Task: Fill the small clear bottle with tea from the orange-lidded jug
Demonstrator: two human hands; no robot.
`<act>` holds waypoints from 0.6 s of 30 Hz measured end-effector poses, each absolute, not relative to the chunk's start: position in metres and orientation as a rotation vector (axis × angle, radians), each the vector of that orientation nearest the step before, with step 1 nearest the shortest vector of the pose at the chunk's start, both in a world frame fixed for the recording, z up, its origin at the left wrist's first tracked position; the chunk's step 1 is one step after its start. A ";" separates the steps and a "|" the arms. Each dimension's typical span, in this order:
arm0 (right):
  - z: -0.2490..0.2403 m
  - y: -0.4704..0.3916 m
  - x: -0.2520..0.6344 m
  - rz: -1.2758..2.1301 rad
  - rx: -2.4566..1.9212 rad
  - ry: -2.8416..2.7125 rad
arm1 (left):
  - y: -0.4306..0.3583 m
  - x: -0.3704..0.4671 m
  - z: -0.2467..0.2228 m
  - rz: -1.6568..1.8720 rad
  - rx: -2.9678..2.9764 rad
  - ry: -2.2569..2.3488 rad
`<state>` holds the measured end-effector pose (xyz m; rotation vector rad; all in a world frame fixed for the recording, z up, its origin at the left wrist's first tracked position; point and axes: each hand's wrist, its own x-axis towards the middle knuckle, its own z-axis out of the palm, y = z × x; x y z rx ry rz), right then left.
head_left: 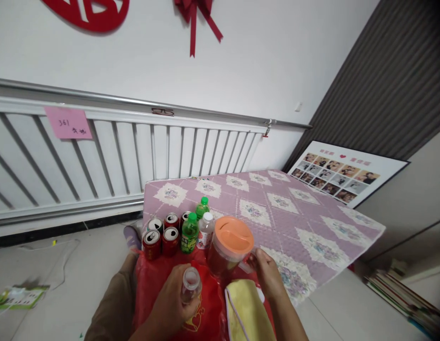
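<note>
My left hand [170, 296] is wrapped round a clear bottle [191, 280] with an uncapped mouth, held upright over a red cover [156, 284]. To its right stands a see-through pitcher [220, 260] with an orange lid [234, 235] and dark liquid inside. My right hand [268, 272] is closed round the pitcher's handle. A folded yellow cloth [250, 310] lies between my forearms, in front of the pitcher. Behind my left hand are a green-capped bottle [189, 234], a white-capped bottle [205, 232], another green bottle [202, 208] and several opened cans [170, 241].
A purple patterned cloth [255, 213] covers the table behind and to the right. A white radiator [177, 147] runs along the wall. A photo board [340, 175] leans at the right, with stacked books [400, 296] below. A cable [66, 260] lies on the left floor.
</note>
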<state>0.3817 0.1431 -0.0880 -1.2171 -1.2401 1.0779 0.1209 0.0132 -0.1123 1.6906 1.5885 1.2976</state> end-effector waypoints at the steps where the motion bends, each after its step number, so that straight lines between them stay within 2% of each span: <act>1: -0.087 0.144 0.380 1.071 -1.217 -1.230 | 0.013 0.121 -0.111 1.298 1.689 1.593; 11: -0.075 0.142 0.357 0.927 -1.240 -1.114 | 0.014 0.121 -0.109 1.306 1.681 1.578; 18: -0.034 0.130 0.363 0.911 -1.246 -1.158 | 0.014 0.122 -0.109 1.335 1.679 1.580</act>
